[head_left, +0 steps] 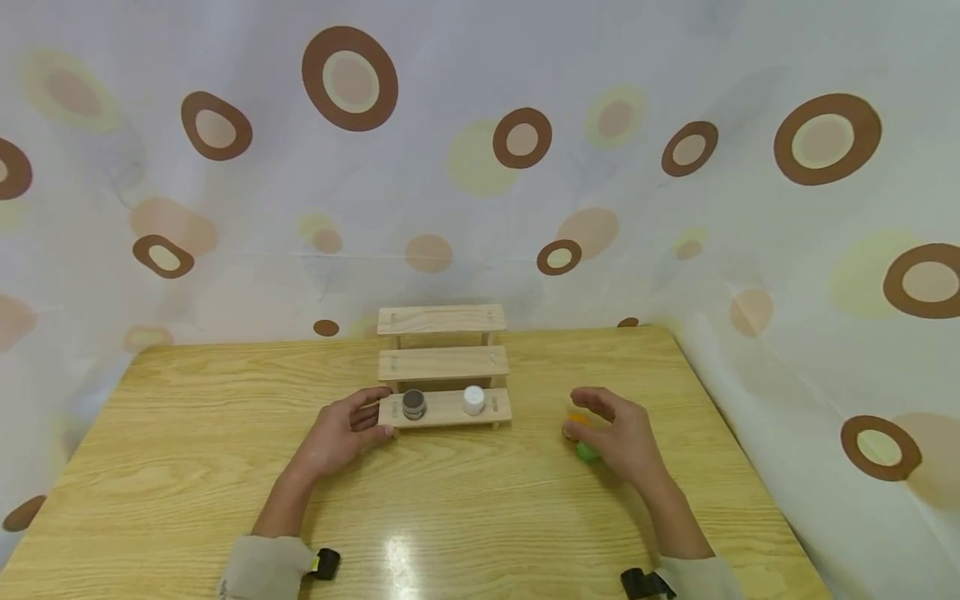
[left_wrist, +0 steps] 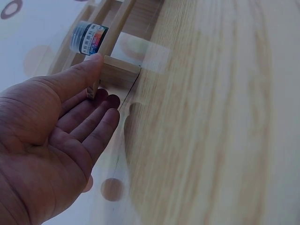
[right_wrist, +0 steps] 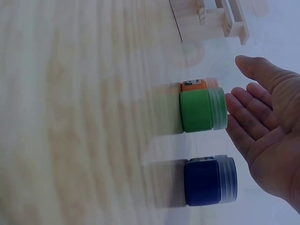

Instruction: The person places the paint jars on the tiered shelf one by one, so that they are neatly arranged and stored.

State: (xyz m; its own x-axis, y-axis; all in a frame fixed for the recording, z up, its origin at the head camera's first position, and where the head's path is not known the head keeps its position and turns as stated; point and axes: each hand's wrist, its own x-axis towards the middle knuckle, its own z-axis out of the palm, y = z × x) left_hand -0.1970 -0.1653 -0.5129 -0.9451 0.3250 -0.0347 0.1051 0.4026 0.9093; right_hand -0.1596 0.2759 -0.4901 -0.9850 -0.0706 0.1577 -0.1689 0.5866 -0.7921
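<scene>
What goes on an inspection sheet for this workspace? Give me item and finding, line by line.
Surface: wood-grain table, light glare near the front.
Job's things: three-tier wooden rack; dark jar and white jar on its lowest tier; orange jar, green jar and blue jar on the table to its right.
Clutter: nothing seen.
Hands: left hand at the rack's left end; right hand by the orange and green jars, contact unclear.
Cables: nothing seen.
Surroundings: circle-patterned covering behind the table and to its right.
</scene>
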